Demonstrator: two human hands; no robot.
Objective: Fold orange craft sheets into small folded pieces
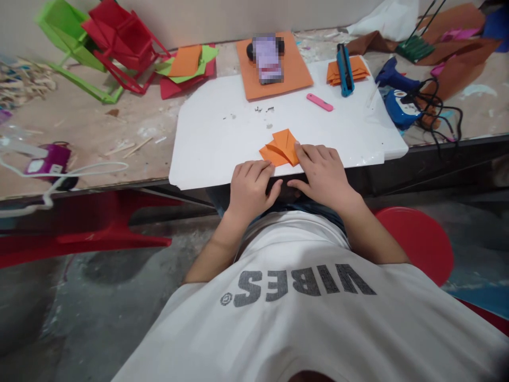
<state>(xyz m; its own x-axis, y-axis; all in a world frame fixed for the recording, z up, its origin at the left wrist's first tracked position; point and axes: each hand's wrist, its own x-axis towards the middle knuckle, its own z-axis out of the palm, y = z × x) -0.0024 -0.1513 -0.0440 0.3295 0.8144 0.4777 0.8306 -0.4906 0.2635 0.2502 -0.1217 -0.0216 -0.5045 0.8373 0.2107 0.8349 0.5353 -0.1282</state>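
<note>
A small folded piece of orange paper [281, 148] lies on the white board [210, 132] near its front edge, with creases and overlapping flaps showing. My left hand [251, 187] rests at its lower left corner, fingertips on the paper and thumb spread out below the board's edge. At the paper's right edge, the fingers of my right hand [324, 172] lie stretched out, index fingertip touching it. That thumb is also apart, pointing inward. Whether anything is under the fingers is hidden.
Behind are a phone [268, 58] on an orange sheet [294, 79], a pink cutter [319, 102], and a blue utility knife [345, 70] on folded orange papers [360, 69]. Corded blue glue gun [395, 77] at right; red [123, 37] and green [69, 37] folded-paper models at left.
</note>
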